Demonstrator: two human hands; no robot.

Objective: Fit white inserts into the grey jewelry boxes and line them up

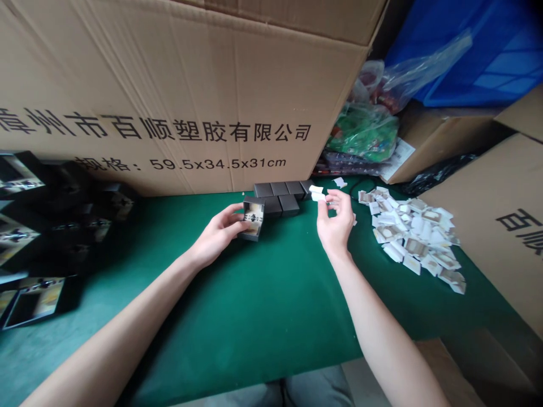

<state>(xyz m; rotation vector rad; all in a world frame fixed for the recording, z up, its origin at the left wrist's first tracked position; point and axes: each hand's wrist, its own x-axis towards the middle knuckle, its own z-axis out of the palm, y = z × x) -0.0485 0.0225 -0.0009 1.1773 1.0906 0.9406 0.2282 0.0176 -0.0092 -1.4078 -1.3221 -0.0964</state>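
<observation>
My left hand [220,233] grips a small black box [253,219] by its side, over the green table. The box's lid stands up, and its pale inside with dark and shiny bits faces me. To the right, my right hand [336,221] pinches a small folded white card insert [317,194] between thumb and fingers. Just behind the open box, several closed black boxes [278,198] sit in rows against the carton. A heap of white and grey card inserts [413,229] lies on the table to the right of my right hand.
Open black boxes [25,226] are stacked at the left. A large printed carton [178,85] walls off the back of the green table [254,316]. Plastic bags [365,130], a blue bin [479,56] and another carton [487,220] stand at the right.
</observation>
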